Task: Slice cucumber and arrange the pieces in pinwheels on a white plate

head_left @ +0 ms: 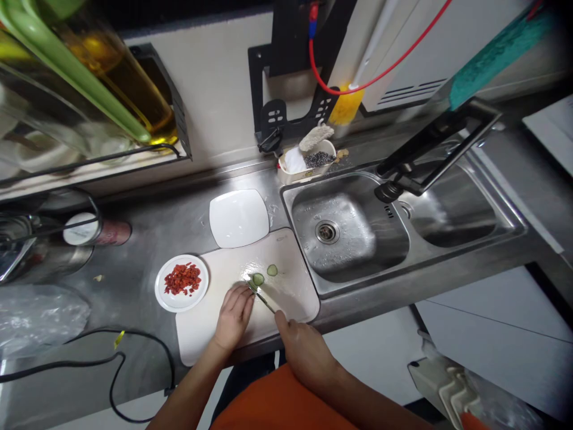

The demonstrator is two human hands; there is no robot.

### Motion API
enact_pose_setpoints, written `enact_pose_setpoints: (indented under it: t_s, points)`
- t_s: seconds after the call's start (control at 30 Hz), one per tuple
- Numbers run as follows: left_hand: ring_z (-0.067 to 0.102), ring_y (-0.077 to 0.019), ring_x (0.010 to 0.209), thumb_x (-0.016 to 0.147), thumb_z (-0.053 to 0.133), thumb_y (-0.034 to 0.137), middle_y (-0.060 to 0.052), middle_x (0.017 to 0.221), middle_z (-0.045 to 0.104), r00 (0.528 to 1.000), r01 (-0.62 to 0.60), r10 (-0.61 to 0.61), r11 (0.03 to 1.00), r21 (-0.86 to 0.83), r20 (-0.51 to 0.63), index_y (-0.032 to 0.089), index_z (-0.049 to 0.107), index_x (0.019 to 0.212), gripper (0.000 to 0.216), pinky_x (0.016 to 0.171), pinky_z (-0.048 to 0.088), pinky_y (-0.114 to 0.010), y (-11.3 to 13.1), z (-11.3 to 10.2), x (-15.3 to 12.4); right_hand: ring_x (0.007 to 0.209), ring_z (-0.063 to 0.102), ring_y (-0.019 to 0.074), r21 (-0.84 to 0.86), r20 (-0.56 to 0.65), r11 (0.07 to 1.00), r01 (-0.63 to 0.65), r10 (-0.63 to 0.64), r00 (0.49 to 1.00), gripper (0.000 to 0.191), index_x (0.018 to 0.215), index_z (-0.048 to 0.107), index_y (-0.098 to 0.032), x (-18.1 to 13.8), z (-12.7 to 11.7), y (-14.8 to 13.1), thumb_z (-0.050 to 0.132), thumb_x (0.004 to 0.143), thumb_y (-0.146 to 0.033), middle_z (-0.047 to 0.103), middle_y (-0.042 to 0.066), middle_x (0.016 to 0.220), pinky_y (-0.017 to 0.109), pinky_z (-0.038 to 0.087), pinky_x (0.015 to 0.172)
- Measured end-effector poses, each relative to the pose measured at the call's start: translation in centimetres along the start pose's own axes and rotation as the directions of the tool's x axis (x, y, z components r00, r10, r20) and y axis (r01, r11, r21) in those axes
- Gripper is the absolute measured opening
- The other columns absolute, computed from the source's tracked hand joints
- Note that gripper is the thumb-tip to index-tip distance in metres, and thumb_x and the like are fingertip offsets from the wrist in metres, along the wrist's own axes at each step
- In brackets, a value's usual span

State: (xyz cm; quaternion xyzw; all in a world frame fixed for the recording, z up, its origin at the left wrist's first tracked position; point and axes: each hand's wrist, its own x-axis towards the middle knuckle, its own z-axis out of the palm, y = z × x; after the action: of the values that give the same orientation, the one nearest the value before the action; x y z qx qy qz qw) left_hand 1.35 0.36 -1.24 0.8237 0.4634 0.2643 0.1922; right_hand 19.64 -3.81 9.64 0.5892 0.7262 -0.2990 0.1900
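On the white cutting board [210, 334] my left hand [233, 315] presses down with curled fingers on a small green vegetable piece [258, 279]. My right hand [301, 347] is closed round the handle of a knife [261, 294], whose blade lies against that green piece. One cut green slice [272, 270] lies just to the right on the board. A small round white plate [160, 294] of chopped red bits [182, 278] sits at the board's left edge. A square white plate [239, 217] stands behind the board.
A steel double sink [353, 239] with a black faucet [430, 156] lies right of the board. A white-capped jar [96, 232] lies on its side at left, near a plastic bag [38, 313] and a black cable [111, 358]. A sponge tray [304, 161] stands behind the sink.
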Motion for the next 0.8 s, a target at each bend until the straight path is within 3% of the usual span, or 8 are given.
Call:
enact_pose_setpoints:
  t_s: [0.6,0.8]
  points:
    - [0.061,-0.0204,0.102,0.089,0.049,0.016,-0.007,0.100,0.067,0.999,0.022,-0.022,1.000,-0.006,0.027,0.018,0.061,0.103,0.019,0.097,0.048,-0.044,0.1,-0.1,0.1,0.070,0.066,0.0181,0.028,0.046,0.999,0.042,-0.043,0.998,0.035,0.111,0.044,-0.016,0.9,-0.5,0.2,0.043,0.080,0.000,0.066,0.007,0.077,0.021,0.043,0.057]
    - [0.061,-0.0212,0.103,0.089,0.047,0.016,-0.008,0.102,0.067,0.999,0.037,-0.037,0.999,-0.018,0.036,0.018,0.060,0.105,0.021,0.096,0.048,-0.045,0.1,-0.1,0.1,0.068,0.065,0.0172,0.022,-0.001,0.998,0.055,-0.055,0.998,0.031,0.110,0.047,-0.015,2.3,0.0,0.2,0.043,0.082,-0.002,0.066,0.007,0.077,0.021,0.042,0.056]
